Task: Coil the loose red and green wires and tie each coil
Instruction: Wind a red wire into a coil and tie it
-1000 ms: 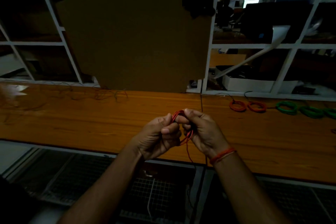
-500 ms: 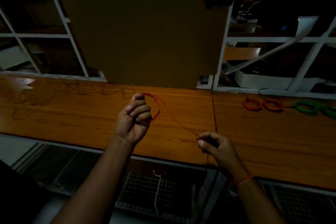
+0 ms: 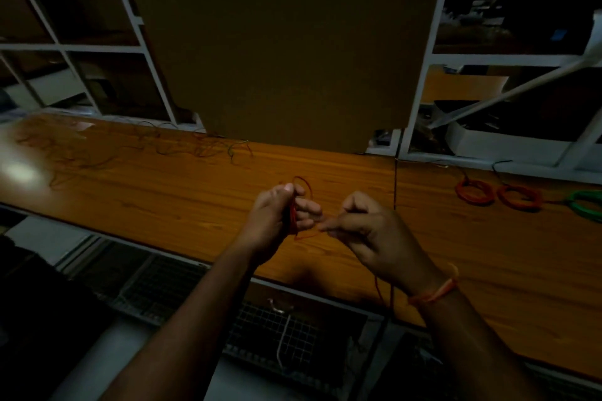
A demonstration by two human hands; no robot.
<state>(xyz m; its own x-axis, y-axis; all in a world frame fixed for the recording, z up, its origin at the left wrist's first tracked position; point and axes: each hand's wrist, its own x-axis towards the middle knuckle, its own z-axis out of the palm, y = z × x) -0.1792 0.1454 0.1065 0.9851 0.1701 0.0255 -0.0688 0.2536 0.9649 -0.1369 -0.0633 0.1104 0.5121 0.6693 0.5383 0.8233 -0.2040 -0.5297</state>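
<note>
At a long, dimly lit orange-brown wooden workbench [image 3: 163,192] backed by a white shelving frame [image 3: 136,19] and a large brown cardboard sheet [image 3: 286,49], a person winds thin red wire by hand, seen from a head-worn camera. The left hand [image 3: 277,215] grips a small coil of red wire [image 3: 294,210] just above the bench's near edge, thumb on top and fingers curled round the loops. The right hand [image 3: 365,231], an orange thread band [image 3: 436,291] at its wrist, pinches the wire's free run between thumb and forefinger just beside the coil, with the other fingers loosely curled; the tail drops below the hand past the bench edge.

Finished work lies at far right: two tied red wire coils [image 3: 498,194] side by side, with a green wire coil [image 3: 586,205] next to them at the frame's edge; whether more green coils lie beyond it cannot be told. At far left, a loose tangle of thin red and green wires [image 3: 136,146] sprawls across the bench top, untouched.

By this showing the job is partly done: the coil in hand looks part-wound and is not yet tied, and the tangle at left remains to be coiled and bound.
</note>
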